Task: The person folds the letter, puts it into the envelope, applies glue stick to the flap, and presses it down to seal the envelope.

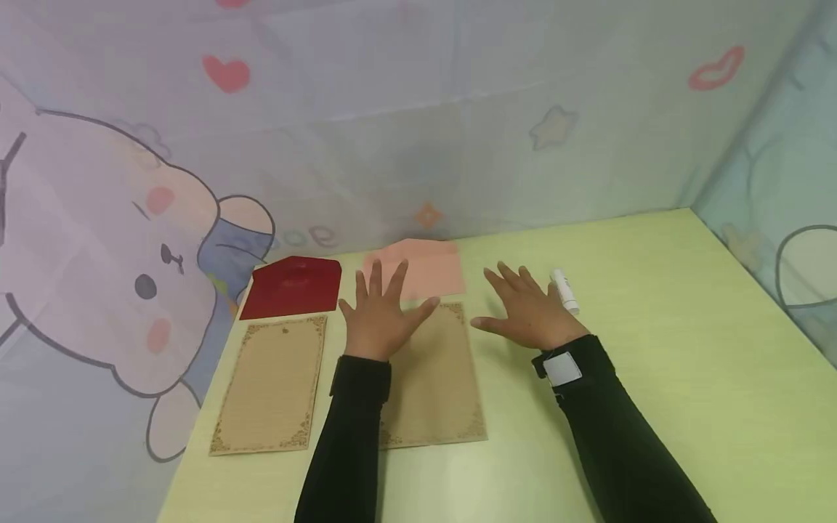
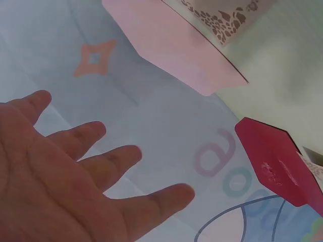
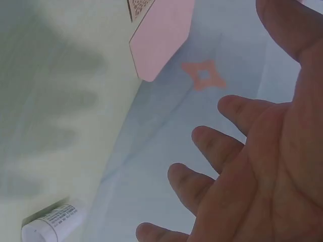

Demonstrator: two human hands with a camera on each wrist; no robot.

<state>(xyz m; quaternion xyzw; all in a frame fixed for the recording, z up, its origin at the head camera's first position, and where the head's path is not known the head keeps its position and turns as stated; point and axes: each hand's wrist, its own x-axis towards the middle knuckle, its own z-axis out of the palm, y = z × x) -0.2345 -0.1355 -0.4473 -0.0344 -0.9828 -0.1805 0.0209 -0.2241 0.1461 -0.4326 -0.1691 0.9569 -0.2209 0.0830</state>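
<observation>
With fingers spread, my left hand [image 1: 379,321] is held over the top of a tan bordered paper sheet [image 1: 434,392] and the lower edge of a pink envelope [image 1: 428,267]. My right hand [image 1: 528,311], fingers also spread, is to the right of that sheet. Close behind its wrist side lies a white glue stick [image 1: 565,290]. Neither hand holds anything. A red envelope [image 1: 293,287] lies at the table's far left, its flap up. Below it is a second tan sheet [image 1: 271,388] with an ornate border. Part of the first sheet is hidden by the left forearm.
The yellow-green table [image 1: 686,349] extends to the right of the right arm. A printed cloth backdrop [image 1: 418,109] with hearts and a cartoon bear hangs along the table's back and left edges, and another cloth panel [image 1: 798,181] hangs on the right.
</observation>
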